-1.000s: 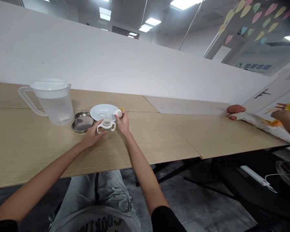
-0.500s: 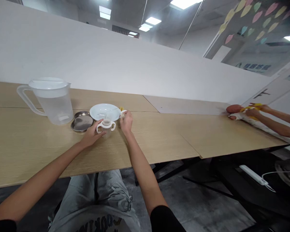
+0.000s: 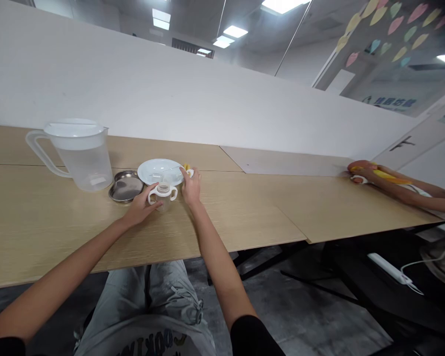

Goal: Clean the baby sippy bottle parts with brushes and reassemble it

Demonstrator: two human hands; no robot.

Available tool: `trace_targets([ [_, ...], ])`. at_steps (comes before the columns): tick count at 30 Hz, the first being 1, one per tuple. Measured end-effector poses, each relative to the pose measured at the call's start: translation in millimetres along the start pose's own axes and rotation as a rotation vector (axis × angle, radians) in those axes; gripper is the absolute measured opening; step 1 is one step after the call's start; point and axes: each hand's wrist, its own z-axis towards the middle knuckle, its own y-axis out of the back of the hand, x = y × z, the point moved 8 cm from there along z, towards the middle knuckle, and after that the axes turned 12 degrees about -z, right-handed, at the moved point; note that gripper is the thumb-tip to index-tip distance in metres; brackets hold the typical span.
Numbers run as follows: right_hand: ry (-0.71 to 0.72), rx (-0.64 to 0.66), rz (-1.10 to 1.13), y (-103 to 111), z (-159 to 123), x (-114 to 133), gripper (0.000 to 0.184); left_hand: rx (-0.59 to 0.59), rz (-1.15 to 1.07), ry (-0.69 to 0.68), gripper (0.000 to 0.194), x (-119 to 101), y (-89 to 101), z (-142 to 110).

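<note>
My left hand (image 3: 143,205) is closed around the left side of a clear baby bottle (image 3: 163,199) that stands upright on the table. The bottle has a white collar with two loop handles, and its neck is uncovered. My right hand (image 3: 192,188) is closed on the white bottle top (image 3: 190,173), beside the right rim of a white plate (image 3: 144,169). Fingers hide most of that top. Something clear lies on the plate, too faint to name. Behind my right hand, a small yellow thing (image 3: 187,166) shows in part.
Left of the plate are a kidney-shaped metal dish (image 3: 126,188) and a tall lidded plastic pitcher (image 3: 85,158). At the far right, another person's hands (image 3: 369,174) hold yellow cloth against a doll (image 3: 358,165). The wooden table's front edge (image 3: 244,248) runs before my lap.
My right hand has moved slightly right, away from the bottle, and turned with the white top. My left hand stays on the bottle. The other person's hands have moved left to the doll's head.
</note>
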Motion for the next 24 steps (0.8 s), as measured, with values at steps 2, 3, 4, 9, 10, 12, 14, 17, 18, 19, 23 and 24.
trace_targets([
  [2,0.02,0.035,-0.028,-4.6,0.1,2.7,0.057,0.0,0.0,0.003,0.077,0.5,-0.2,0.0],
  [3,0.024,0.043,-0.033,-6.1,0.0,3.5,0.058,0.001,-0.004,0.006,0.077,0.9,-0.3,-0.1],
  [4,0.025,0.043,-0.033,-6.9,-0.2,3.9,0.058,0.002,-0.008,0.009,0.077,1.2,-0.3,-0.2],
  [9,0.029,-0.004,0.039,-5.0,-1.7,4.5,0.057,0.001,-0.015,0.013,0.077,1.0,-0.1,-0.7],
  [10,0.024,-0.02,0.068,-4.1,-1.7,3.8,0.056,-0.001,-0.015,0.011,0.077,0.6,0.1,-0.7],
  [12,0.017,-0.065,0.141,-2.0,-1.2,2.1,0.051,-0.001,-0.014,0.005,0.077,-0.3,0.2,-0.6],
  [14,0.003,-0.111,0.221,-1.0,-0.1,-0.8,0.044,-0.003,-0.008,-0.004,0.077,-1.2,0.2,-0.4],
  [17,-0.05,-0.148,0.308,-5.0,1.9,-7.6,0.036,-0.002,-0.01,-0.007,0.077,-1.5,0.0,0.0],
  [18,-0.063,-0.153,0.326,-7.3,2.5,-9.3,0.036,-0.002,-0.017,-0.008,0.077,-1.6,0.0,0.1],
  [19,-0.067,-0.155,0.342,-9.6,3.1,-10.3,0.036,-0.001,-0.024,-0.008,0.077,-1.6,-0.2,0.1],
  [23,-0.07,-0.171,0.428,-15.3,5.5,-12.5,0.034,0.004,-0.045,-0.002,0.077,-0.4,-0.5,0.0],
  [24,-0.075,-0.184,0.453,-14.9,6.1,-13.2,0.033,0.007,-0.049,0.004,0.077,0.4,-0.7,-0.3],
])
